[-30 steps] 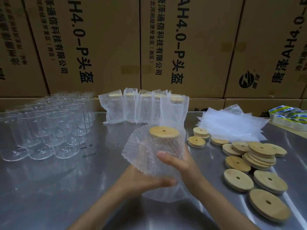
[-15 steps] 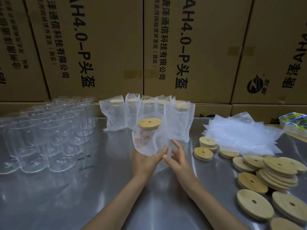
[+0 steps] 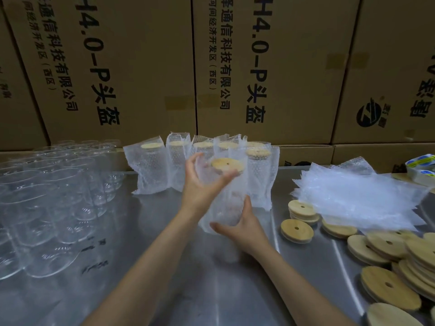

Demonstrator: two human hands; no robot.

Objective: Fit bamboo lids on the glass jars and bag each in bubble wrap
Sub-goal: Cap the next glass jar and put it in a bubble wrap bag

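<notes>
A glass jar in a bubble-wrap bag (image 3: 224,203) is held upright over the metal table (image 3: 164,267), its bamboo lid (image 3: 227,165) showing at the top. My left hand (image 3: 201,184) grips its upper part just below the lid. My right hand (image 3: 240,225) cups its base from the right. Behind it stands a row of bagged, lidded jars (image 3: 162,165) against the boxes. Bare glass jars (image 3: 51,203) crowd the left side. Loose bamboo lids (image 3: 381,252) lie in stacks at the right, beside a pile of bubble-wrap bags (image 3: 360,198).
Stacked cardboard boxes (image 3: 270,67) form a wall along the table's far edge. Tape rolls (image 3: 421,165) sit at the far right. A bare strip of table runs between the bare jars and the lids, under my forearms.
The bagged jar has travelled away from me toward the back row. The bag now reaches up around the lid, and my right hand has taken hold of the jar's base.
</notes>
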